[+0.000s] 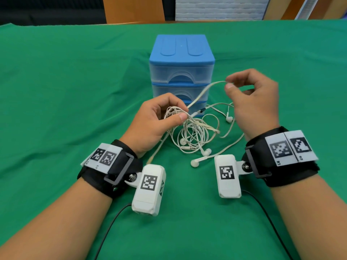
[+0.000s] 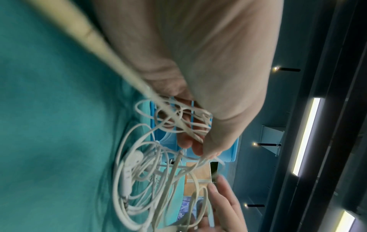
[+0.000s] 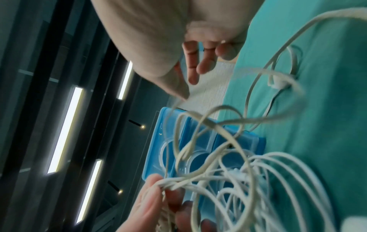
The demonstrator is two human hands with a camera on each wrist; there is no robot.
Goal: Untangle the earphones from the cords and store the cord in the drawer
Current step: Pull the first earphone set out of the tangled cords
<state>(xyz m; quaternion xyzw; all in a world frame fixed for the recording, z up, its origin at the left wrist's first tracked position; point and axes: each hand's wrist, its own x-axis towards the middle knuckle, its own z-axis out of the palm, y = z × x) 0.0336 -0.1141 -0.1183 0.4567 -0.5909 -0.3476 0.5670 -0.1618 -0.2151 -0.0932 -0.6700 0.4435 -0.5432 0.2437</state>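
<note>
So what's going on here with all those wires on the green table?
A person is untangling a knot of thin white earphone wires from a thicker beige braided cord. The left hand holds the bunched tangle in its grip above the green tablecloth, while the right hand pinches the beige cord and lifts a loop of it away. The small blue plastic three-drawer unit behind stands with its drawers closed.

Bare forearms, no sleeves. Each wrist has a black strap [image 1: 120, 166] with a grey plastic buckle and a white patch carrying two black-and-white square markers; the right strap [image 1: 281, 156] patch reads R1. A white boxy camera [image 1: 149, 190] bolted at 5 o'clock of the left strap, another [image 1: 228, 176] at 8 o'clock of the right, each with one marker and a black cable [image 1: 112, 222] trailing toward 6 o'clock.
</note>
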